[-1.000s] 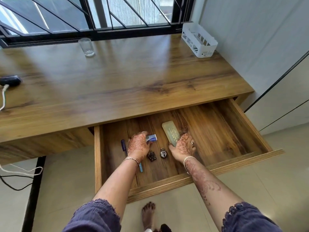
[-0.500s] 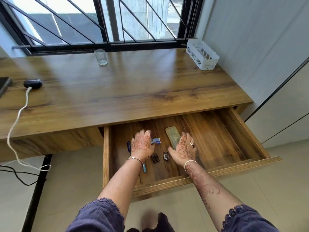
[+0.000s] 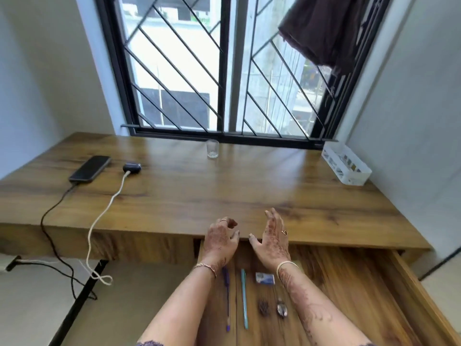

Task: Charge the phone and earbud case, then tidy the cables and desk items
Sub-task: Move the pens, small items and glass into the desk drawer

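Your left hand (image 3: 220, 242) and right hand (image 3: 270, 239) have lifted off the drawer (image 3: 349, 283) items, both empty, fingers relaxed. Pens (image 3: 244, 298) lie behind your fingertips; phone (image 3: 90, 169) and case (image 3: 132, 167) sit cabled far left. Closing the drawer looks next.

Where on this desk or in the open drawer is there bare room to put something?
The desktop is bare between the glass and the white basket, and right of the earbud case. The drawer is bare right of the right hand. Crowded: phone and cables far left; pens, box, padlock between the forearms.
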The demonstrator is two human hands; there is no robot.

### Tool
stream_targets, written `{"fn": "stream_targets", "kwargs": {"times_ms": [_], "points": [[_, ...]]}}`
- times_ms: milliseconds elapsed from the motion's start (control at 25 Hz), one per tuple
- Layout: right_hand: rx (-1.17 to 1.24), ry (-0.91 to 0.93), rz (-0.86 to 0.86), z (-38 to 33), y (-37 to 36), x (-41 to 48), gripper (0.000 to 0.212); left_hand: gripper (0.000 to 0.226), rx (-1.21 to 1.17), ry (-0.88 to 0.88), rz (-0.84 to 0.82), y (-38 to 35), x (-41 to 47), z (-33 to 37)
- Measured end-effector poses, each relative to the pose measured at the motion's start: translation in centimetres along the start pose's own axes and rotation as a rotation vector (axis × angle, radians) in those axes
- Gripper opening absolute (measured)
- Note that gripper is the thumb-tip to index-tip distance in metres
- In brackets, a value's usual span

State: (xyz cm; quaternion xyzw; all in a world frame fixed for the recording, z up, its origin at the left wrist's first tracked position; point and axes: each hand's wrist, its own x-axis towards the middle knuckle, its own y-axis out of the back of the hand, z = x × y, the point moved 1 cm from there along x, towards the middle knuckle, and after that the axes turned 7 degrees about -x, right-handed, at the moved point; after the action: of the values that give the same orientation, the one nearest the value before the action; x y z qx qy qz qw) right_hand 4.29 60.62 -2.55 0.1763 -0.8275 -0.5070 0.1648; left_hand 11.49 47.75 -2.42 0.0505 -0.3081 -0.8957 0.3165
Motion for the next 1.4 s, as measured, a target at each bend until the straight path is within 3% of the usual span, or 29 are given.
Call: {"fn": "stream_targets", "kwargs": {"times_ms": [280,600,720,960,1080,1200,1400], "points": [[0.214,0.08,0.044,-8.4,-1.3,13.7,0.083,0.017,-0.22,0.091,0.138,3.5,14.4,-1.3],[0.366,0.109,-0.007,-13.7,-7.9,30.5,0.093,0.041,-0.421,0.128,0.241,3.8,31.3,-4.7],[0.369,0.117,-0.011,-14.6,-10.4,34.5,0.093,0.052,-0.448,0.127,0.203,3.1,35.3,-6.9],[0.284,0.067,-0.004,-14.7,-13.4,39.5,0.088,0.07,-0.327,0.187,0.13,1.8,40.3,-8.5],[0.366,0.016,0.069,-14.6,-13.9,40.4,0.073,0.056,-0.236,0.191,0.1,1.2,41.0,-8.5],[0.427,-0.015,0.146,-14.3,-14.0,40.2,0.055,0.055,-0.295,0.206,0.119,1.1,40.8,-8.5],[0.467,0.001,0.162,-14.1,-12.5,37.2,0.052,0.036,-0.349,0.223,0.144,1.8,38.8,-7.5]]}}
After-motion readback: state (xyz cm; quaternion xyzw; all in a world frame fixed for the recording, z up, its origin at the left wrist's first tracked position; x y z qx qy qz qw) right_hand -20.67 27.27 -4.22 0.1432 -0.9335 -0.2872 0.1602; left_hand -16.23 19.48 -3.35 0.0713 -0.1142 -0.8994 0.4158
